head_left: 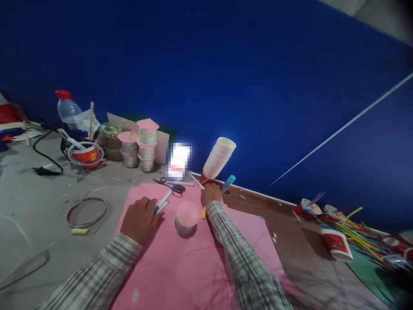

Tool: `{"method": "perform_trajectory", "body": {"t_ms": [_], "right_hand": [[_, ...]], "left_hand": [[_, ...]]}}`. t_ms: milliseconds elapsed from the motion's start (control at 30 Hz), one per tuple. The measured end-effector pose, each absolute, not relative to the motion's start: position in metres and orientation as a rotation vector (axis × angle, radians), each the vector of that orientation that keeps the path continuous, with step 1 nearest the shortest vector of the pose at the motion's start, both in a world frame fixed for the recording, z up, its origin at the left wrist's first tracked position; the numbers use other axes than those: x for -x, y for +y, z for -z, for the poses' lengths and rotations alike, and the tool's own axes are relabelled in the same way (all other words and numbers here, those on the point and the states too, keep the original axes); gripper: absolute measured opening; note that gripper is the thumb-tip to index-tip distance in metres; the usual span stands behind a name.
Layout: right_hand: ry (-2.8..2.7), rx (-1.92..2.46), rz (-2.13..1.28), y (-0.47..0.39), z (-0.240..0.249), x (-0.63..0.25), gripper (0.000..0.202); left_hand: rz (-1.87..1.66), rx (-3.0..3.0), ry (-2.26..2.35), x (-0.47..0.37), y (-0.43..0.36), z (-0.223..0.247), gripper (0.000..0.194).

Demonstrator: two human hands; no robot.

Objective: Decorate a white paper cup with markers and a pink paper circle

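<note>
My left hand [140, 219] lies palm down on a pink paper sheet [200, 271], fingers spread. Beside its index finger and thumb are white markers [165, 199] with teal parts. Between my hands stands a small paper cup [186, 219] with a round pink top. My right hand [212, 193] is at the far edge of the sheet, at the foot of a tall stack of white paper cups [219, 159]; its fingertips are hidden. A yellow piece [204, 213] lies by the right wrist. Black scissors [176, 187] lie beyond the small cup.
Cup towers with pink tops [146, 146] stand back left, near a clear bottle [68, 110] and a tape ring [86, 212]. A blurred bright screen [179, 161] leans at the wall. A blue glue stick [229, 183], red cups [337, 245] and coloured sticks [361, 234] are right.
</note>
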State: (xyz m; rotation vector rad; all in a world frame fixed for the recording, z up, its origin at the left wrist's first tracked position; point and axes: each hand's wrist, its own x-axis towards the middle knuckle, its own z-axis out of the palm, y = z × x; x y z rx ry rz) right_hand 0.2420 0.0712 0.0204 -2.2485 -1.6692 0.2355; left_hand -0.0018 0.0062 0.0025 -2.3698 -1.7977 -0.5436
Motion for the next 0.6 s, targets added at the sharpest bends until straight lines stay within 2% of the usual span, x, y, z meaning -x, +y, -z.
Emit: {"method": "perform_trajectory", "body": {"t_ms": [133,300,333,433,500,600], "right_hand": [[-1.529,2.147,-0.156,0.055,-0.04,-0.249,0.011],[-1.413,1.874,-0.15,-0.001,-0.082,-0.254,0.024],[-1.409,1.793,-0.176,-0.015,-0.089,-0.253,0.024],[-1.403,1.34,-0.524,-0.052,-0.104,-0.25,0.012],[-1.351,1.245,-0.675,-0.068,-0.108,-0.249,0.007],[-1.217,1.213,-0.869,-0.081,-0.107,-0.246,0.004]], "left_hand": [[1.006,2.341,-1.681,0.004,0.006,-0.006,0.033],[1.67,2.517,-1.491,-0.003,-0.013,-0.032,0.032],[1.773,2.587,-1.437,-0.006,-0.019,-0.037,0.033],[2.021,2.811,-1.33,-0.017,-0.04,-0.043,0.041],[2.031,2.916,-1.426,-0.026,-0.052,-0.041,0.046],[1.743,3.087,-1.555,-0.037,-0.064,-0.032,0.036]]}}
